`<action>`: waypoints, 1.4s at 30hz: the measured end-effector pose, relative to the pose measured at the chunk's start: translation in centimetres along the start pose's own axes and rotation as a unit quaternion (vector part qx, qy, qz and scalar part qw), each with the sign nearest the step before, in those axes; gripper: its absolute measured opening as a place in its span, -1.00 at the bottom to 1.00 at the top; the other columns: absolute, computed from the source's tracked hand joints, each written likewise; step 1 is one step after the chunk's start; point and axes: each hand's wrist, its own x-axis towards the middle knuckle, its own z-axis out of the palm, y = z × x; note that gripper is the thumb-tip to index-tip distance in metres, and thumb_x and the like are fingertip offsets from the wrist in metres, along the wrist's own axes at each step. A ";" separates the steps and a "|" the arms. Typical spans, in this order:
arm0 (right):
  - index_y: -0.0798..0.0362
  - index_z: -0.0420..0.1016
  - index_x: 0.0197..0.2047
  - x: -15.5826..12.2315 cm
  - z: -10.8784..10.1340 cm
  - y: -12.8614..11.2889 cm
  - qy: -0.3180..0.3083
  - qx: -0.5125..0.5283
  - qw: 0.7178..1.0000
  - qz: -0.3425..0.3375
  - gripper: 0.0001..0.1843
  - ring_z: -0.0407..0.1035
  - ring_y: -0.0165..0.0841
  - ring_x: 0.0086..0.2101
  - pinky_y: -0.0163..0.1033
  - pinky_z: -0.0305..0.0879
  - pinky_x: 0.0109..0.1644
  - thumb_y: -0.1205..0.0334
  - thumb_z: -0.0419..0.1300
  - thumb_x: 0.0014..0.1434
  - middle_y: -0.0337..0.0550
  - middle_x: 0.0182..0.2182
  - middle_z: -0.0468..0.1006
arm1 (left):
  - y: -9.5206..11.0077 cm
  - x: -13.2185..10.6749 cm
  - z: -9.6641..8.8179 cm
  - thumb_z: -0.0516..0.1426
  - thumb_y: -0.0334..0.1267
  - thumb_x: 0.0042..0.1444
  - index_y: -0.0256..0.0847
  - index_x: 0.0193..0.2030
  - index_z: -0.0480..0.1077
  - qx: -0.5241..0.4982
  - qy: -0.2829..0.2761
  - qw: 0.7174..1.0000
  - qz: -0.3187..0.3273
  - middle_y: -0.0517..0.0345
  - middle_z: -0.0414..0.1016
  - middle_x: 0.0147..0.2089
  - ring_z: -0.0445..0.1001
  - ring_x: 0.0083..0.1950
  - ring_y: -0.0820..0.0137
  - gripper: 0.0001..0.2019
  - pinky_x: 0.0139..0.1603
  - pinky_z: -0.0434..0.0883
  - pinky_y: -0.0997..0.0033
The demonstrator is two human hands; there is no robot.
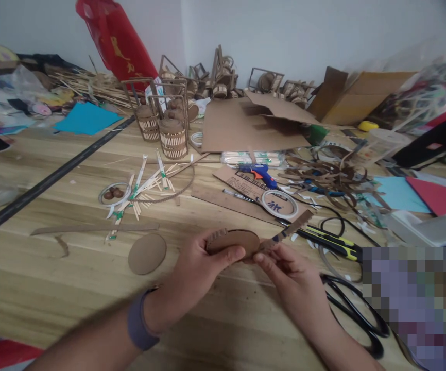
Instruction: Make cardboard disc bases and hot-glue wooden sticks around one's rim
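A round cardboard disc point(242, 239) is gripped in my left hand point(211, 263), thumb on its face and fingers behind the rim. Along the disc's edge runs a narrow cardboard strip point(290, 226), its loose end sticking out up to the right. Thumb and fingers of my right hand point(285, 268) pinch that strip where it meets the disc. On the table to the left lie a second cardboard disc point(148, 253) and a long flat strip point(91, 229). Black-handled scissors point(356, 309) rest beside my right forearm.
Beyond my hands lie a blue glue gun point(259, 174), a tape roll point(279, 204) and a yellow-black utility knife point(329, 239). Sticks point(153, 183) are scattered left of centre. Small cardboard lantern-like models point(173, 136) stand behind, near large cardboard sheets point(238, 123). Coiled strips point(335, 175) lie right.
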 end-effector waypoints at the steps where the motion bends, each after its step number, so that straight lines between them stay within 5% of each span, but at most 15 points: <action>1: 0.01 0.53 -0.40 0.0 -0.1 0.0 -0.001 -0.004 1.000 -0.001 -0.74 0.52 -0.32 -0.42 -0.30 0.48 -0.31 0.00 0.26 0.14 -0.16 -0.44 0.64 | 0.0 0.0 -0.1 0.32 -0.16 -0.04 -0.22 -0.20 0.54 0.006 0.002 1.000 0.004 0.13 0.63 -0.20 0.55 -0.13 0.21 -0.73 -0.09 0.45 0.30; 6: 0.00 0.57 -0.29 0.3 -0.8 -0.4 0.034 -0.004 0.999 -0.009 -0.78 0.55 -0.33 -0.45 -0.31 0.51 -0.35 0.03 0.29 0.11 -0.17 -0.47 0.65 | 0.3 0.0 -0.4 0.29 -0.16 0.00 -0.19 -0.20 0.55 0.034 0.001 0.999 0.020 0.17 0.64 -0.20 0.55 -0.14 0.23 -0.77 -0.11 0.46 0.33; 23: 0.00 0.52 -0.40 0.1 -0.9 -0.7 0.018 -0.009 1.000 -0.004 -0.75 0.54 -0.33 -0.46 -0.32 0.49 -0.37 -0.01 0.30 0.08 -0.18 -0.50 0.63 | 0.8 -0.2 -0.6 0.24 -0.21 0.06 -0.18 -0.20 0.55 0.117 -0.042 0.992 0.027 0.20 0.63 -0.24 0.55 -0.19 0.28 -0.82 -0.20 0.44 0.40; 30: -0.01 0.54 -0.43 -0.1 -1.1 -0.6 0.025 -0.097 0.993 -0.058 -0.84 0.49 -0.35 -0.48 -0.35 0.42 -0.41 0.12 0.25 0.12 -0.19 -0.50 0.61 | 0.7 -0.4 -0.6 0.25 -0.19 0.05 -0.19 -0.20 0.56 0.151 -0.044 0.987 0.021 0.19 0.63 -0.24 0.53 -0.20 0.28 -0.81 -0.19 0.42 0.41; 42: -0.01 0.53 -0.44 -0.1 -1.5 -0.2 -0.042 -0.151 0.986 -0.051 -0.83 0.43 -0.36 -0.51 -0.35 0.33 -0.46 0.15 0.21 0.16 -0.25 -0.56 0.54 | 0.6 -0.1 -0.9 0.23 -0.21 0.06 -0.17 -0.20 0.55 0.156 -0.083 0.984 0.016 0.21 0.62 -0.24 0.52 -0.20 0.31 -0.83 -0.21 0.41 0.44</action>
